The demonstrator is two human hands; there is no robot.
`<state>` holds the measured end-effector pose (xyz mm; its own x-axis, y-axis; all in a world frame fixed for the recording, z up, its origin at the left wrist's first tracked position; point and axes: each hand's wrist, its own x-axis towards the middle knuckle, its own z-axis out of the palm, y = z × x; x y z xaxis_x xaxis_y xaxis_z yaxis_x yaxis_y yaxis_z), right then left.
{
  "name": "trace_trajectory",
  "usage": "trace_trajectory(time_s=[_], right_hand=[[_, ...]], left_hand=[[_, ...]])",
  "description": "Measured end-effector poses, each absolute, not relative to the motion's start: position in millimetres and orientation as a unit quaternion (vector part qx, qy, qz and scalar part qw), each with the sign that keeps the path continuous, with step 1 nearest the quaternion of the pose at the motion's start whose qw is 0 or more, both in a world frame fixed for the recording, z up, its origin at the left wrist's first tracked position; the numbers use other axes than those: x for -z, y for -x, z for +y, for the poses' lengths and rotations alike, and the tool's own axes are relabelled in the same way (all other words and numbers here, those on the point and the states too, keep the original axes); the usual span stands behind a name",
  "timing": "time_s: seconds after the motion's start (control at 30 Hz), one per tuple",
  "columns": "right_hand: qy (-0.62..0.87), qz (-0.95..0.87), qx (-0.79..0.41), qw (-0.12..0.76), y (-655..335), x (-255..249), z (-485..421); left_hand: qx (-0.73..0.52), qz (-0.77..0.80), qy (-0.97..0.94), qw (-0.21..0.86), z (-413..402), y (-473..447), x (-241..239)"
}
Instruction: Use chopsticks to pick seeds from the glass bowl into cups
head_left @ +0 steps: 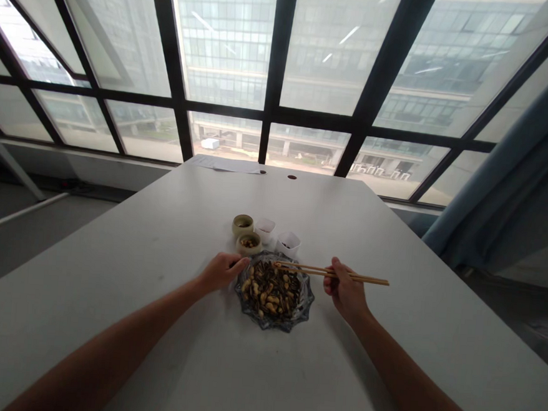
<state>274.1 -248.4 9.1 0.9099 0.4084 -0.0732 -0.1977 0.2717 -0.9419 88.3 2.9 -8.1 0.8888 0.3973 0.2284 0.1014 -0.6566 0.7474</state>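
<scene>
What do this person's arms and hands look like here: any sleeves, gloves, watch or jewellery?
Both forearms are bare up to the picture's edge, with no sleeves in sight. The left hand and right hand wear no gloves. No watch, bracelet or ring shows on either wrist or on the fingers, though small details are hard to make out.

Single view only; no second camera, so no overlap to log. Head-worn camera looked forward and down across the pale grey flat counter [386, 338], from the near edge toward the far edge. Both forearms entered from the bottom corners, converging mid-frame. Scalloped blue glass dish of mixed nuts and seeds [275, 291] sat just below centre, moderately near. Upper half of the frame faced the black-framed grid of large window panes [273, 115]. Wide lens; straight lines bowed near the edges.
</scene>
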Motion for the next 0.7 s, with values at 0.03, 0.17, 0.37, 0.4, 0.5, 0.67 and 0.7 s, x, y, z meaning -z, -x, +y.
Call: trace_trajectory(time_s=[0.03, 0.17, 0.37, 0.4, 0.5, 0.67, 0.7], right_hand=[[0.569, -0.085, -0.195, 0.794, -274.4, -9.3, -248.5], [0.561, -0.069, -0.209, 0.798, -273.8, -11.3, -247.6], [0.547, -0.119, -0.183, 0.808, -268.0, -12.9, -244.9], [0.547, -0.135, -0.175, 0.807, -266.9, -12.4, -244.7], [0.552, -0.171, -0.16, 0.801, -264.5, -9.5, -244.3], [0.555, -0.172, -0.162, 0.798, -264.3, -6.8, -244.1], [0.554, -0.171, -0.163, 0.798, -264.4, -7.0, -244.1]], left_hand=[[-0.191, 0.139, -0.891, 0.388, 2.8, -88.4, 8.5], [-0.242, 0.161, -0.886, 0.361, 2.3, -89.0, 9.0], [-0.379, 0.191, -0.855, 0.296, 14.8, -92.0, 15.3], [-0.377, 0.176, -0.863, 0.287, 18.2, -92.8, 17.6], [-0.345, 0.13, -0.89, 0.268, 26.5, -95.6, 23.4], [-0.301, 0.106, -0.906, 0.277, 31.0, -100.3, 26.0], [-0.301, 0.104, -0.904, 0.284, 31.1, -101.3, 26.0]])
